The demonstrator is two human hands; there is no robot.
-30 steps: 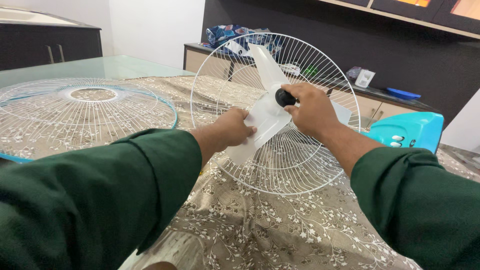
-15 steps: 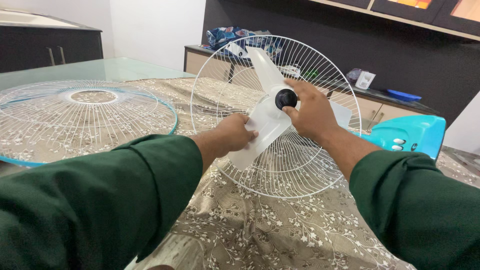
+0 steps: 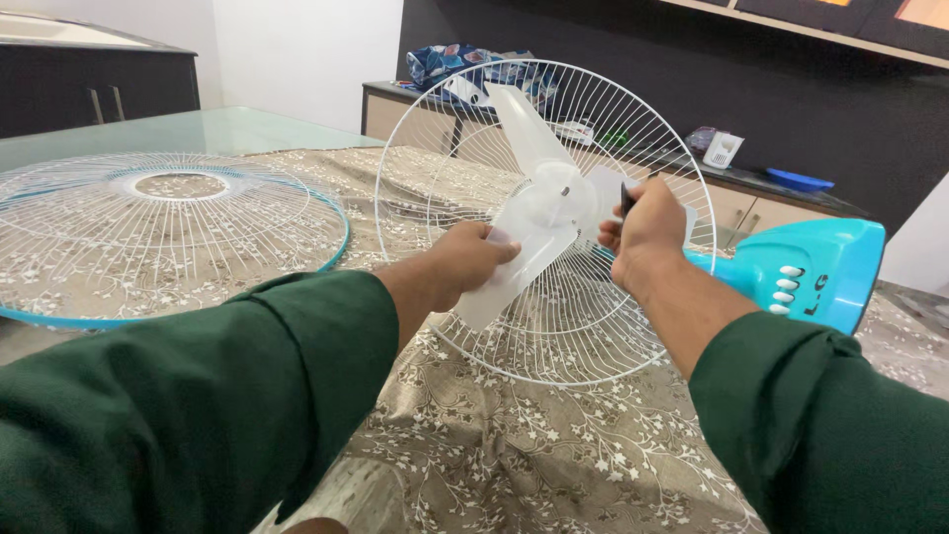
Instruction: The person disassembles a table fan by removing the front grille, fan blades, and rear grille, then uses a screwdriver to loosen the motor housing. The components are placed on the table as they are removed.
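Looks to be at the stage of freeing the fan blade [image 3: 522,127] from the white rear guard [image 3: 554,346], which stands upright on the patterned tablecloth [image 3: 514,445]. Grips the lower vane of that translucent blade with the left hand [image 3: 474,255], fingers curled shut around its edge, in front of the rear guard and a little left of its centre. Holds the right hand [image 3: 647,232] in a closed fist just right of the guard's centre, pinching a small black cap [image 3: 625,198], of which only a dark sliver shows above the knuckles; cannot tell its full shape. Leaves the blade's pale hub [image 3: 559,193] bare, at the very middle of the rear guard, with nothing dark seated on it. Judging from that, calls next for a straight pull of the blade toward the wearer, away from the rear guard along the shaft line, with the grip kept even so that the thin vanes neither twist nor catch the wires; calls also for somewhere safe for the cap, small enough to get lost on the busy cloth. Shows the blue-rimmed front guard [image 3: 168,232] lying flat, well to the left of the rear guard, and the teal fan body [image 3: 820,272] lying behind the rear guard to its right.
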